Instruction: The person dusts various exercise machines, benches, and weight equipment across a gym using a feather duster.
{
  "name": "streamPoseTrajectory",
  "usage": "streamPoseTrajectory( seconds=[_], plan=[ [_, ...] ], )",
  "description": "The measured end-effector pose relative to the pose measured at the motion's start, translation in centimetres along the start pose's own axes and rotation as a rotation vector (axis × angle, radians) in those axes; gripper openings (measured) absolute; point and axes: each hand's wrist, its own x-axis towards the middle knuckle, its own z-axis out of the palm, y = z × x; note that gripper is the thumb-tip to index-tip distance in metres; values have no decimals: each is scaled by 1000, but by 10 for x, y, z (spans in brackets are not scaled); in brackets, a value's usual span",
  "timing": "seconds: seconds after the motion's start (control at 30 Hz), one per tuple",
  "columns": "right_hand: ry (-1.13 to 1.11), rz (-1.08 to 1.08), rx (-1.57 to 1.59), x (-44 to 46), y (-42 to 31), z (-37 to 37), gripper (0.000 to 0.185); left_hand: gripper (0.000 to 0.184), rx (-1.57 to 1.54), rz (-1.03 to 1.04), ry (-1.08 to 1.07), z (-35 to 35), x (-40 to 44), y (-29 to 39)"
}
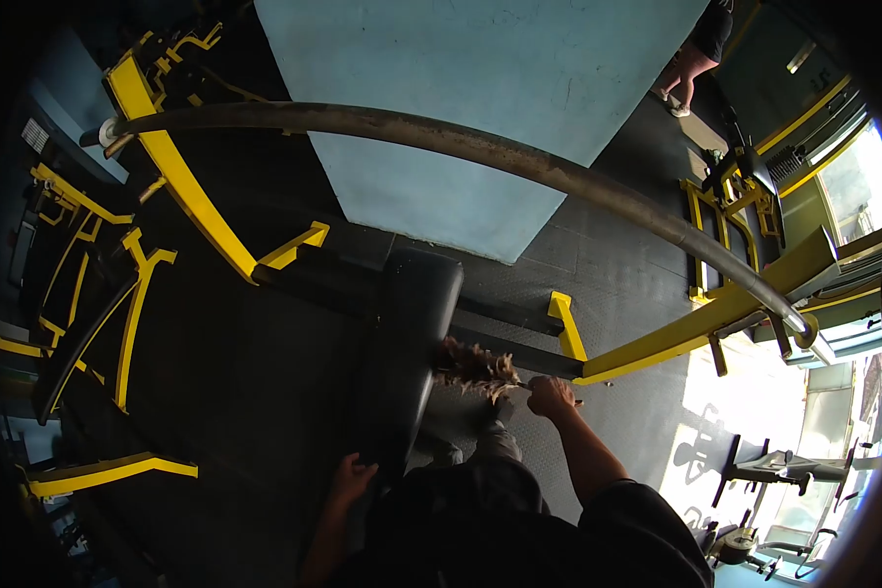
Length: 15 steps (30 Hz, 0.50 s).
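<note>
My right hand (553, 396) is closed around the handle of a brown feather duster (478, 368). The duster's feathers reach to the right side of a black padded bench (423, 304) and appear to touch it. On the other side of the bench, low in the view, my left hand (351, 480) is held beside the pad with its fingers apart and nothing in them. Whether it touches the pad I cannot tell. Part of the duster's handle is hidden inside my right hand.
A long worn barbell (480, 147) spans yellow rack uprights (181, 186) beyond the bench. Behind it stands a pale blue panel (451, 88). Yellow-framed machines (132, 314) line the left. A person (696, 64) stands at the far right. Sunlight falls on the right-hand floor.
</note>
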Motion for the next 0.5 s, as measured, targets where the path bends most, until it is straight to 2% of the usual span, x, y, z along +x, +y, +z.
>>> streamPoseTrajectory(
  seconds=[0.07,0.23,0.3,0.43,0.5],
  plan=[
    [34,-38,32,-19,-13,-13,22,71,12,21,-16,7,6,-8],
    [101,11,64,-52,29,-15,27,71,9,97,-15,9,15,-2],
    [181,101,265,-65,39,-15,33,71,-39,88,-33,1,9,14],
    [309,70,392,-39,29,26,37,68,-18,127,-27,0,28,-3],
    [228,36,413,-12,14,40,32,67,-33,63,-53,-8,17,12]
  ],
)
